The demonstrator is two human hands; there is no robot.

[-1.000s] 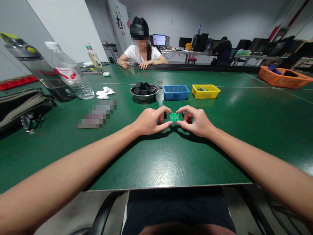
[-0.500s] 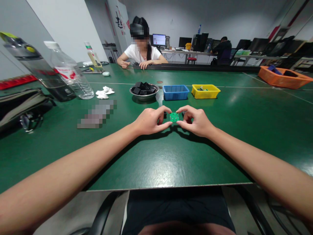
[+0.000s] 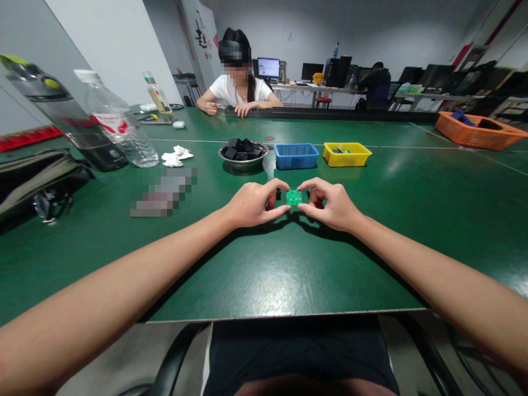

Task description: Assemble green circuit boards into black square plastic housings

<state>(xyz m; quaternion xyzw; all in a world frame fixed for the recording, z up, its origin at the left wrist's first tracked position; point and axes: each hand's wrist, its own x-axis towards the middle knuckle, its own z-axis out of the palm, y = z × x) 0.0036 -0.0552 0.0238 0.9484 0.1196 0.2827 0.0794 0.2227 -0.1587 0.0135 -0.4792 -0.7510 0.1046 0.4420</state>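
Note:
Between my two hands a small green circuit board (image 3: 294, 197) is held up above the table. My left hand (image 3: 259, 203) pinches its left edge between thumb and forefinger. On the opposite edge, the thumb and forefinger of my right hand (image 3: 328, 202) are closed on the same board. A small dark object (image 3: 278, 194) shows just behind my left fingers; its kind is hard to make out. Another dark bit is partly hidden by my right fingers.
Beyond my hands stand a metal bowl (image 3: 243, 164) of black plastic pieces, a blue bin (image 3: 297, 157) and a yellow bin (image 3: 347, 156) with small parts. Bottles (image 3: 124, 132) and crumpled tissue (image 3: 177, 156) are at left, an orange basket (image 3: 474, 132) at far right. A person (image 3: 239, 88) sits opposite.

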